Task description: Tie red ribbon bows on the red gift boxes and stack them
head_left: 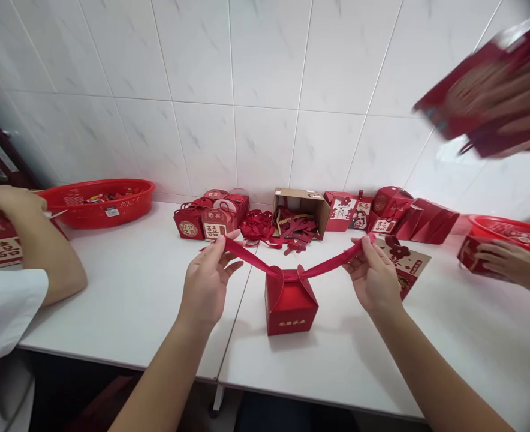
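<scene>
A small red gift box [292, 303] with gold characters stands upright on the white table, its top flaps folded together. A dark pink ribbon [250, 257] runs through the top of the box, and its two ends spread out to either side. My left hand [208, 279] pinches the left end between thumb and fingers. On the other side my right hand [375, 273] pinches the right end. Both hands are raised a little above the box, with the ribbon slanting down to it. Behind my right hand lies a flat red and cream card piece [404, 261], partly covered.
Finished red boxes [215, 216], loose ribbons [256, 227] and an open carton [301, 204] line the wall. More boxes [391, 216] stand farther right. Red baskets [130, 204] sit at both sides. A co-worker's arm [53, 240] is at left; other people's hands [512, 258] hold boxes at right.
</scene>
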Available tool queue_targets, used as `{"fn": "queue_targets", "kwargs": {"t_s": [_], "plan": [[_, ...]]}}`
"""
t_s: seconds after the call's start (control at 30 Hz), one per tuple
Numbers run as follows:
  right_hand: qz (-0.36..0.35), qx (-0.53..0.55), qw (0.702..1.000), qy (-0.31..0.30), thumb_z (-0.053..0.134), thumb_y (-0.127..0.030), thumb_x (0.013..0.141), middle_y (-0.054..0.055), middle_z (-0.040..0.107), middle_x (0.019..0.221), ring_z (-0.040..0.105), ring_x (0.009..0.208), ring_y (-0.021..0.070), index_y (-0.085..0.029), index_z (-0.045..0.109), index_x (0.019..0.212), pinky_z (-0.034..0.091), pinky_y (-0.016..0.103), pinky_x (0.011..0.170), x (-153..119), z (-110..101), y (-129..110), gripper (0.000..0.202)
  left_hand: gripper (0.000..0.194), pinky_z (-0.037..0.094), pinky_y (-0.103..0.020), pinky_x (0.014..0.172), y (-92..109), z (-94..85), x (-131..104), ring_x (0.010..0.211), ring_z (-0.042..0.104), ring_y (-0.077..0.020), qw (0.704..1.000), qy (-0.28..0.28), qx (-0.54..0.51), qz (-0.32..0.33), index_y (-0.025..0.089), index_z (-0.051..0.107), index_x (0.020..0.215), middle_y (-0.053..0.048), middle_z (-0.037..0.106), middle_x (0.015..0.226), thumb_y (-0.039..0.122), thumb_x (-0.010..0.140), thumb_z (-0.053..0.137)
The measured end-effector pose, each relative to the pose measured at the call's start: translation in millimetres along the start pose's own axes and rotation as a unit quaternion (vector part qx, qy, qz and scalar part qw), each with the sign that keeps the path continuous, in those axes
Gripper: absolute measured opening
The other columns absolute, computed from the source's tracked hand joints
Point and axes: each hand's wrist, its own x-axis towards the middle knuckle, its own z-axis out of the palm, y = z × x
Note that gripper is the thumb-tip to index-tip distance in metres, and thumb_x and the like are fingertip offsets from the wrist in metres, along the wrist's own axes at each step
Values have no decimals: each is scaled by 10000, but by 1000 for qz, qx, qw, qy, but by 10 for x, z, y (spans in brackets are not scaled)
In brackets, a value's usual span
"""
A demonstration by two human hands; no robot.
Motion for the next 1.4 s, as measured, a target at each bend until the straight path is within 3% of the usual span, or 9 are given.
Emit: {"fn": "queue_targets", "kwargs": {"t_s": [0.27, 0.4, 0.53, 0.67, 0.8, 1.1, 1.3, 1.4], "plan": [[-91, -43, 995, -20, 779, -381, 691, -46, 601, 638, 559, 563, 74, -199, 661, 764, 515, 197, 531, 79, 59, -255, 229, 284, 484, -277, 690, 254, 243, 138, 861, 622, -196, 991, -47, 79, 97, 156, 741, 936, -80, 696, 920, 338, 718, 726], [-163, -105, 980, -44, 780, -344, 699, -48, 574, 665, 540, 591, 74, -202, 641, 718, 502, 182, 502, 128, 119, -453, 200, 284, 485, -289, 659, 373, 343, 200, 790, 628, -197, 983, -99, 109, 106, 127, 740, 877, -90, 692, 859, 377, 755, 682], [-206, -151, 964, -77, 737, -352, 752, -32, 621, 694, 568, 595, 85, -223, 680, 797, 496, 194, 505, 197, 173, -585, 148, 304, 493, -296, 641, 442, 436, 203, 735, 615, -184, 975, -107, 149, 125, 136, 737, 932, -70, 671, 791, 381, 760, 681], [-221, -186, 952, -100, 712, -374, 772, -13, 651, 730, 591, 630, 104, -227, 714, 803, 501, 216, 530, 234, 222, -590, 150, 235, 505, -299, 646, 478, 494, 189, 731, 620, -177, 972, -108, 158, 139, 132, 736, 835, -52, 639, 764, 337, 720, 730], [-226, -180, 949, -128, 694, -409, 780, -6, 661, 726, 621, 666, 136, -237, 715, 828, 509, 249, 552, 235, 311, -589, 179, 163, 511, -269, 656, 516, 527, 206, 741, 626, -168, 972, -108, 159, 137, 135, 700, 699, -40, 625, 719, 291, 698, 750], [-176, -143, 953, -203, 717, -375, 758, -15, 651, 705, 629, 680, 120, -214, 683, 730, 519, 242, 609, 238, 653, -699, 167, 218, 492, -272, 656, 579, 714, 285, 769, 638, -180, 969, -136, 143, 151, 131, 691, 729, -66, 666, 815, 347, 762, 690], [-109, -109, 947, -283, 681, -338, 791, -9, 637, 673, 622, 583, 106, -178, 608, 717, 509, 245, 563, 252, 834, -659, 191, 264, 470, -255, 632, 547, 857, 261, 658, 596, -144, 954, -223, 147, 138, 160, 672, 742, -30, 598, 658, 405, 828, 628], [-91, -145, 943, -284, 694, -325, 770, -20, 612, 609, 526, 453, 70, -166, 596, 748, 397, 193, 429, 234, 896, -618, 188, 286, 393, -210, 533, 524, 878, 207, 532, 483, -89, 929, -265, 215, 143, 164, 684, 747, 14, 499, 550, 425, 838, 611]]}}
